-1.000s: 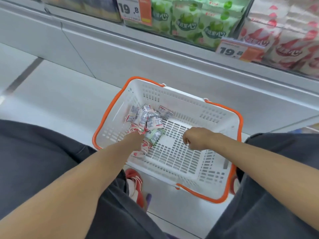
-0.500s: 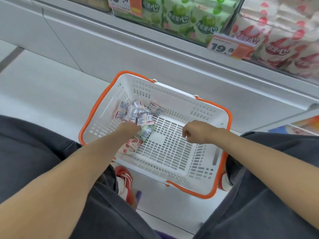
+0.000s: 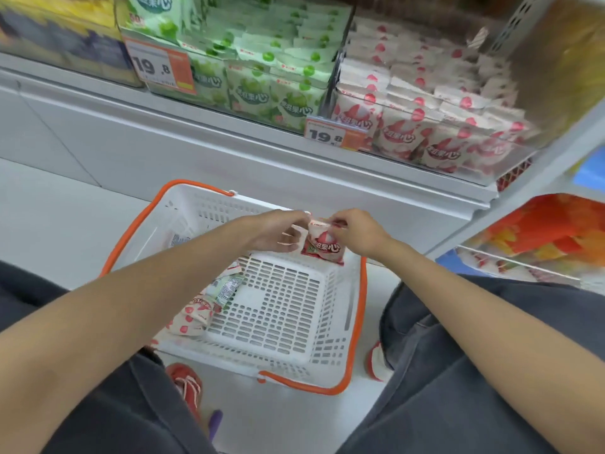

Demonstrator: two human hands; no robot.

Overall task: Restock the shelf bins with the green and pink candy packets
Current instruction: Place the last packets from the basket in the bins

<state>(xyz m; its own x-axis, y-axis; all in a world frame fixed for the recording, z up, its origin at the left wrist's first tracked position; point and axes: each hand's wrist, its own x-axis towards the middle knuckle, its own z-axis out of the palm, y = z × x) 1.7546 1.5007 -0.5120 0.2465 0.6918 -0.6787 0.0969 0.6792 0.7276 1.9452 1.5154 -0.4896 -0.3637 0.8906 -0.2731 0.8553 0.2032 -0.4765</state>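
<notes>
Both hands are up over the 1 o'clock edge of the white slotted plastic basket with orange rim handles (image 3: pixel 358 322). Left hand (image 3: pixel 271 232) and right hand (image 3: pixel 358 235) share one pink-and-white candy packet (image 3: pixel 324 245). Left grip pinches its top-left corner, right grip pinches the top-right. The packet hangs upright, printed face to camera, its lower edge near the basket's far wall. Something pale sits under the left fingers too; can't tell if it's a second packet. On the basket floor at 8 o'clock there's a small heap: a green candy packet (image 3: pixel 227 285) at the 12 o'clock end and a pink-spotted white packet (image 3: pixel 190 319) at the 6 o'clock end, touching. One more packet (image 3: pixel 178 240) lies at 10 o'clock by the wall, mostly hidden by the left forearm. The basket sits on the pale floor (image 3: pixel 65 224) between the knees of the dark grey trousers (image 3: pixel 458 388). A red shoe (image 3: pixel 186 385) is at its 7 o'clock corner and another shoe (image 3: pixel 376 362) at 4 o'clock. The shelf is at 12 o'clock. It has a clear-fronted bin of green packets (image 3: pixel 262 70) toward 11 and a clear-fronted bin of pink packets (image 3: pixel 425 109) toward 1, side by side and both well filled. An orange-and-white price tag reading 19.8 (image 3: pixel 337 134) is on the shelf front between the bins, and a second tag (image 3: pixel 160 65) is at the green bin's 9 o'clock end.
</notes>
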